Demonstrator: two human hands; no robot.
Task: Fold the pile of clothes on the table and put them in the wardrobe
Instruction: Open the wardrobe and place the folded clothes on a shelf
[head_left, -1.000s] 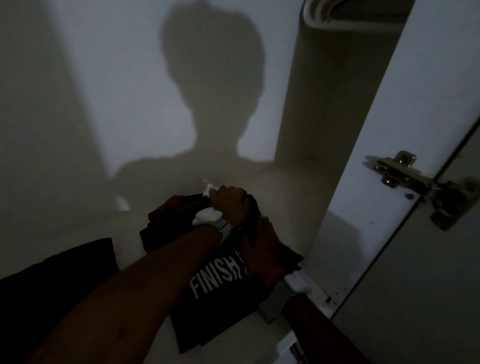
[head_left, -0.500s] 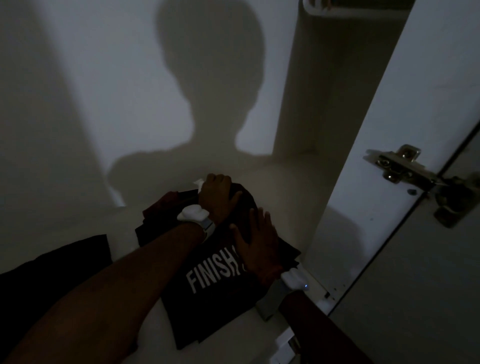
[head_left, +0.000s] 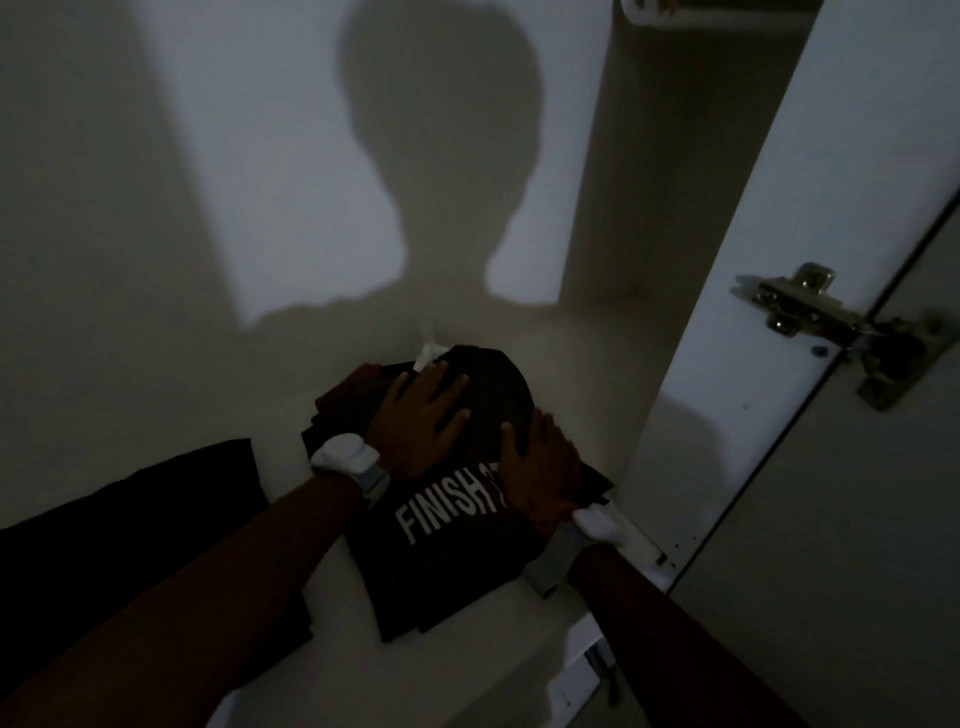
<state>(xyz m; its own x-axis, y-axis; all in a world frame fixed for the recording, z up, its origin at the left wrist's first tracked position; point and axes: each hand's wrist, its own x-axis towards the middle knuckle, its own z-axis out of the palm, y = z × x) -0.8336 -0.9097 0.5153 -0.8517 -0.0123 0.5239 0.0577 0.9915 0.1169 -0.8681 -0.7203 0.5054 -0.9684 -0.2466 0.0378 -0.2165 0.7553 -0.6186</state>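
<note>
Folded shirt (head_left: 441, 540), long axis front-to-back on shelf (head_left: 582, 374); left hand (head_left: 421, 421), right hand (head_left: 543, 467) press it, fingers (head_left: 451, 387) straight

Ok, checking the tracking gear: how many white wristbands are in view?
2. The left wristband lies over the left edge of the folded clothes stack; the right wristband is at its right edge, near the white wardrobe panel. None seems hidden.

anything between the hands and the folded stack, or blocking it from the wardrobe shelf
Nothing visible does. The left hand and the right hand both lie flat on the folded stack, which already rests on the wardrobe shelf. Another dark garment lies to its left.
</note>
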